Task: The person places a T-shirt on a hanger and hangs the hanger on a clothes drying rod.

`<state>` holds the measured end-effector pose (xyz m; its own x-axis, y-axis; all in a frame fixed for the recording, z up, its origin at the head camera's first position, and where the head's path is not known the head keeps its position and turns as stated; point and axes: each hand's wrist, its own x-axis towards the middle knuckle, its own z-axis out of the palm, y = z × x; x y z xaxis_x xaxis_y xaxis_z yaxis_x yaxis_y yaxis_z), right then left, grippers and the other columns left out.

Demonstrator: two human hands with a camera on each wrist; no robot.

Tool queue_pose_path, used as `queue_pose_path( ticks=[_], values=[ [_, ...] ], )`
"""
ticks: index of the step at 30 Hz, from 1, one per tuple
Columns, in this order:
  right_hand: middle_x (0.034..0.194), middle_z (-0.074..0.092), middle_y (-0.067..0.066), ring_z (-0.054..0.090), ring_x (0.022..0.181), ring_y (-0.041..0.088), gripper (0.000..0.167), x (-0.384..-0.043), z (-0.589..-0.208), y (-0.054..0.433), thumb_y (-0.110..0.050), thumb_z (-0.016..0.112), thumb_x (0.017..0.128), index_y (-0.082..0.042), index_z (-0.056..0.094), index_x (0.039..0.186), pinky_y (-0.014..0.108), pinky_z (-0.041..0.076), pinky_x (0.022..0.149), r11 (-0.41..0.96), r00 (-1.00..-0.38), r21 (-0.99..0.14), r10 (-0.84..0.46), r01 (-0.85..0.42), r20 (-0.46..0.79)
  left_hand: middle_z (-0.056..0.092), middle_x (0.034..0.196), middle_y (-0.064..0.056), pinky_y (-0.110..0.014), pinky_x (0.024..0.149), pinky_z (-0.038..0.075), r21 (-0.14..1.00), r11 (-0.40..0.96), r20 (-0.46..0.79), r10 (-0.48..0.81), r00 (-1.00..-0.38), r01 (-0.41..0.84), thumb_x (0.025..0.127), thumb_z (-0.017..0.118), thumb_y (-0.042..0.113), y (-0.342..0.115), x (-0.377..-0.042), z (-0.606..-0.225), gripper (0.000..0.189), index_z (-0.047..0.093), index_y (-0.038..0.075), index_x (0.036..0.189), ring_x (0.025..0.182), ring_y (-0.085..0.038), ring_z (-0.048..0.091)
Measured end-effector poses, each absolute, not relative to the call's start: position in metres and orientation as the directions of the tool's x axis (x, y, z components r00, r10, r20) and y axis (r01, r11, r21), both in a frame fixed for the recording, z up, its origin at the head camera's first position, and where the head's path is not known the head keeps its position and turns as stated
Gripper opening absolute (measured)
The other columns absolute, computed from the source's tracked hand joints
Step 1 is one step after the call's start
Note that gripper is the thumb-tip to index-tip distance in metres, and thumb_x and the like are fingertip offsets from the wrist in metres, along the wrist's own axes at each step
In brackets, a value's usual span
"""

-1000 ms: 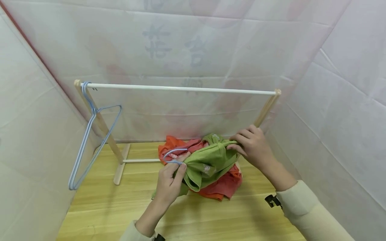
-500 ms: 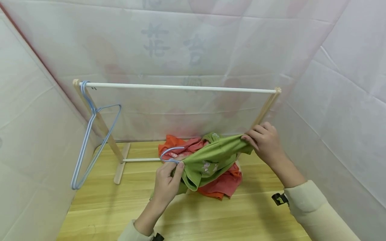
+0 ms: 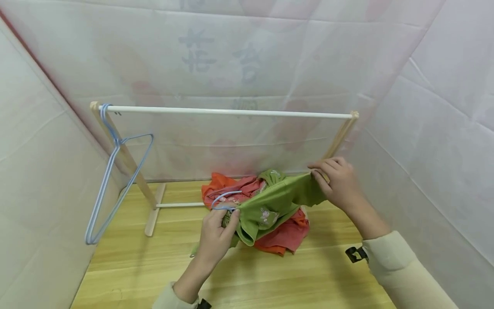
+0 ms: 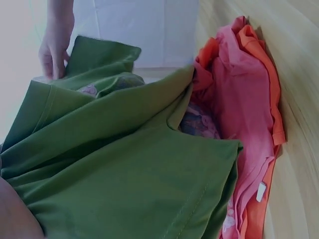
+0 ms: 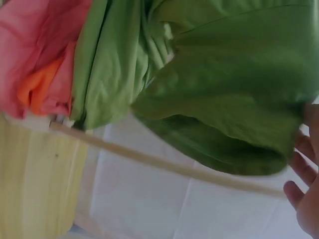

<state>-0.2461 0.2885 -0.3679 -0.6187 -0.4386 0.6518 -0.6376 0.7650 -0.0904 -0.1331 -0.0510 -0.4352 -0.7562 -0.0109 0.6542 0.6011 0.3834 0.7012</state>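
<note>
A green T-shirt (image 3: 278,201) with a white-and-pink rabbit print is stretched between both hands in the head view. My left hand (image 3: 216,231) pinches its left end together with a light-blue hanger (image 3: 227,193). The hanger's hook sticks out above the fingers; its body is hidden by the cloth. At the shirt's upper right edge, my right hand (image 3: 337,182) pinches the fabric between thumb and fingers. The right wrist view shows an opening in the green cloth (image 5: 239,89) beside those fingers. Beneath the shirt lies a crumpled pile of red and orange clothes (image 3: 285,238).
Behind the clothes stands a rack with a white top rail (image 3: 227,112) and wooden legs (image 3: 131,165). Light-blue hangers (image 3: 109,180) hang at its left end. White printed sheets (image 3: 216,64) enclose the wooden tabletop (image 3: 247,279).
My right hand moves right and pulls the green T-shirt out toward the right rack leg, then shifts its fingers slightly on the edge. My left hand stays almost in place on the hanger.
</note>
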Motion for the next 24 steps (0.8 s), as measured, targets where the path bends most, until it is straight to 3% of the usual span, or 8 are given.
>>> queue_pose_path(
  ticks=[2, 5, 8, 13, 16, 19, 22, 24],
  values=[
    [0.114, 0.070, 0.004, 0.055, 0.107, 0.029, 0.031, -0.242, -0.366, 0.280, -0.005, 0.063, 0.092, -0.021, 0.072, 0.117, 0.049, 0.043, 0.081, 0.754, -0.685, -0.195, -0.416, -0.628, 0.598, 0.070, 0.100, 0.004, -0.023, 0.093, 0.050, 0.699, 0.387, 0.653, 0.000, -0.758, 0.602, 0.098, 0.062, 0.013, -0.051, -0.134, -0.436, 0.010, 0.070, 0.016, 0.105, 0.100, -0.013, 0.067],
    [0.119, 0.068, 0.002, 0.053, 0.114, 0.024, 0.041, -0.238, -0.363, 0.262, 0.000, 0.055, 0.087, -0.020, 0.070, 0.119, 0.044, 0.043, 0.086, 0.685, -0.698, -0.299, -0.424, -0.664, 0.577, 0.070, 0.099, 0.003, -0.024, 0.092, 0.051, 0.696, 0.389, 0.653, 0.008, -0.758, 0.603, 0.098, 0.062, 0.012, -0.052, -0.135, -0.438, 0.010, 0.069, 0.015, 0.105, 0.099, -0.013, 0.067],
    [0.119, 0.069, 0.004, 0.053, 0.117, 0.025, 0.037, -0.234, -0.361, 0.238, -0.002, 0.056, 0.084, -0.014, 0.071, 0.115, 0.045, 0.042, 0.097, 0.550, -0.595, -0.297, -0.507, -0.780, 0.624, 0.070, 0.102, 0.003, -0.024, 0.090, 0.051, 0.698, 0.392, 0.644, 0.022, -0.765, 0.599, 0.098, 0.062, 0.012, -0.054, -0.136, -0.439, 0.011, 0.068, 0.014, 0.107, 0.099, -0.013, 0.066],
    [0.121, 0.068, 0.004, 0.059, 0.118, 0.027, 0.034, -0.217, -0.360, 0.195, -0.026, 0.067, 0.090, -0.015, 0.069, 0.122, 0.048, 0.044, 0.103, 0.358, -0.362, -0.145, -0.673, -0.923, 0.645, 0.067, 0.107, 0.002, -0.026, 0.084, 0.052, 0.665, 0.395, 0.660, 0.088, -0.747, 0.634, 0.099, 0.062, 0.012, -0.054, -0.136, -0.434, 0.016, 0.065, 0.015, 0.114, 0.098, -0.011, 0.064],
    [0.109, 0.071, 0.001, 0.066, 0.101, 0.019, 0.047, -0.210, -0.361, 0.176, -0.040, 0.069, 0.091, -0.015, 0.064, 0.131, 0.042, 0.052, 0.089, 0.305, -0.291, -0.080, -0.748, -0.949, 0.596, 0.063, 0.099, 0.005, -0.022, 0.072, 0.048, 0.659, 0.382, 0.669, 0.097, -0.737, 0.648, 0.098, 0.064, 0.011, -0.051, -0.137, -0.429, 0.025, 0.061, 0.013, 0.122, 0.082, -0.007, 0.056],
    [0.089, 0.069, -0.007, 0.060, 0.075, 0.006, 0.053, -0.207, -0.364, 0.164, -0.043, 0.071, 0.091, -0.018, 0.059, 0.136, 0.029, 0.050, 0.069, 0.315, -0.303, -0.071, -0.791, -0.946, 0.532, 0.053, 0.084, 0.007, -0.018, 0.061, 0.036, 0.665, 0.376, 0.671, 0.076, -0.737, 0.645, 0.094, 0.069, 0.013, -0.049, -0.137, -0.426, 0.037, 0.055, 0.011, 0.129, 0.068, -0.004, 0.042],
    [0.079, 0.065, -0.012, 0.049, 0.062, 0.002, 0.043, -0.208, -0.367, 0.162, -0.032, 0.073, 0.091, -0.022, 0.063, 0.132, 0.022, 0.041, 0.058, 0.320, -0.319, -0.090, -0.794, -0.943, 0.517, 0.043, 0.077, 0.004, -0.018, 0.058, 0.030, 0.657, 0.371, 0.681, 0.081, -0.727, 0.656, 0.091, 0.073, 0.014, -0.047, -0.138, -0.426, 0.045, 0.052, 0.010, 0.131, 0.065, -0.005, 0.033],
    [0.083, 0.069, -0.012, 0.052, 0.063, 0.000, 0.032, -0.209, -0.369, 0.164, -0.024, 0.072, 0.092, -0.024, 0.068, 0.123, 0.021, 0.043, 0.057, 0.316, -0.312, -0.088, -0.783, -0.945, 0.538, 0.043, 0.078, 0.002, -0.018, 0.058, 0.029, 0.654, 0.362, 0.683, 0.094, -0.724, 0.664, 0.090, 0.074, 0.014, -0.046, -0.139, -0.426, 0.046, 0.052, 0.011, 0.130, 0.064, -0.005, 0.032]
  ],
)
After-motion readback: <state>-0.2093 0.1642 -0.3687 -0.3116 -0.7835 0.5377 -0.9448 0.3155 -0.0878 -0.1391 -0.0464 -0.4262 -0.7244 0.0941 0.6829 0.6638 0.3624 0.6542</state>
